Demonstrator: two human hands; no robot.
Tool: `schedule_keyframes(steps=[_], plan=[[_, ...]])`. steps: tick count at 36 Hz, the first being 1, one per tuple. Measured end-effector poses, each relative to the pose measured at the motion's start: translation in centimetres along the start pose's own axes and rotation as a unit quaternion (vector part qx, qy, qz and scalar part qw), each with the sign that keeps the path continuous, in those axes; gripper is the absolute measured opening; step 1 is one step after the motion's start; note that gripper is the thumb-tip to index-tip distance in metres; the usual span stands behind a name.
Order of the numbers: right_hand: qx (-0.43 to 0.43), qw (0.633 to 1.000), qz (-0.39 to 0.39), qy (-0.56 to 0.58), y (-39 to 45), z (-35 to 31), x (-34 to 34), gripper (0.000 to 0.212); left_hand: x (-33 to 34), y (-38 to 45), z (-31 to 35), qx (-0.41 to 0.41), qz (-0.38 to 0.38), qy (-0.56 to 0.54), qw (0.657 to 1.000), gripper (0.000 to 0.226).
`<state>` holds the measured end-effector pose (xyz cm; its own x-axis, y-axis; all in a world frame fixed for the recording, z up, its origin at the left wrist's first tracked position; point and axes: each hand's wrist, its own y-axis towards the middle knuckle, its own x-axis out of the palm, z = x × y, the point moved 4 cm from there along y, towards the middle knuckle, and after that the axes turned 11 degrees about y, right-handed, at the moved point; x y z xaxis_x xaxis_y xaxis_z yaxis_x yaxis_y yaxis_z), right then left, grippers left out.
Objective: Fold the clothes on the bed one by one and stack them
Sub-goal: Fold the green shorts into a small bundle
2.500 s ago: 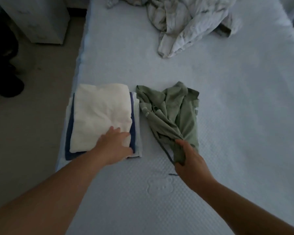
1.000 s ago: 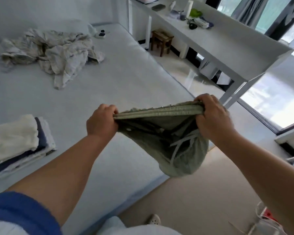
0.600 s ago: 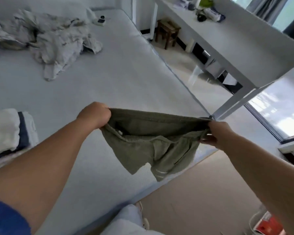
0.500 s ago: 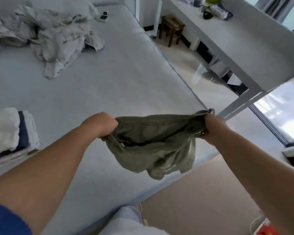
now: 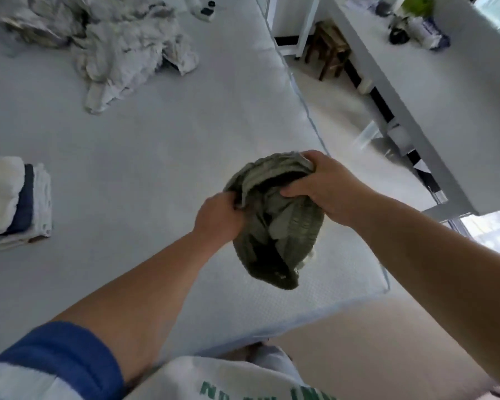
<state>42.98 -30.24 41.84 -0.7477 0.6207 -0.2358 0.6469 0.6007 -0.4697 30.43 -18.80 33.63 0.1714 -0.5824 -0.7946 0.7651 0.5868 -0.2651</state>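
Note:
I hold an olive green garment (image 5: 274,226) bunched up in the air above the bed's (image 5: 162,157) near right corner. My left hand (image 5: 218,219) grips its left side. My right hand (image 5: 326,187) grips its upper right part, fingers curled over the cloth. The rest of the garment hangs down in a crumpled lump. A stack of folded clothes (image 5: 10,203), cream on top of dark blue and white, lies at the bed's left edge. A crumpled pale pile of cloth (image 5: 113,39) lies at the far end of the bed.
A long white desk (image 5: 445,90) with small items on it runs along the right, with a wooden stool (image 5: 329,49) under its far end. Beige floor lies between bed and desk. A small white object (image 5: 202,8) sits at the bed's far edge.
The green garment was stretched wide between my hands; now my hands have come close together and the garment is bunched into a hanging lump. The view tilted further down.

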Motion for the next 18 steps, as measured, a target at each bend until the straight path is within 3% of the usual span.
schedule_keyframes(steps=[1,3,5,8,11,15,18], plan=[[-0.047,0.988,0.020,-0.143,0.7,0.2,-1.7,0.051,-1.2,0.6,-0.1,-0.017,0.031,-0.014,0.999,0.016],[-0.140,0.916,0.043,-0.374,2.1,1.3,-4.8,0.060,-3.9,1.6,-0.4,-0.036,0.087,-0.007,0.996,0.017],[-0.169,0.866,0.033,-0.469,3.6,3.8,-7.4,0.063,-6.0,2.1,-0.5,-0.038,0.135,0.021,0.990,0.020],[-0.156,0.868,0.089,-0.462,6.5,7.1,-10.9,0.062,-7.7,2.6,-1.0,-0.059,0.173,0.058,0.981,0.031],[-0.113,0.891,0.128,-0.421,8.5,9.2,-12.4,0.062,-7.3,2.6,-2.3,-0.105,0.141,0.148,0.973,0.033],[-0.002,0.895,0.077,-0.438,10.7,11.0,-11.8,0.060,-5.9,2.8,-4.6,-0.170,0.031,0.251,0.953,0.037],[0.069,0.877,-0.008,-0.476,12.3,10.9,-10.7,0.027,-5.6,3.4,-6.9,-0.214,-0.050,0.281,0.934,0.040]])
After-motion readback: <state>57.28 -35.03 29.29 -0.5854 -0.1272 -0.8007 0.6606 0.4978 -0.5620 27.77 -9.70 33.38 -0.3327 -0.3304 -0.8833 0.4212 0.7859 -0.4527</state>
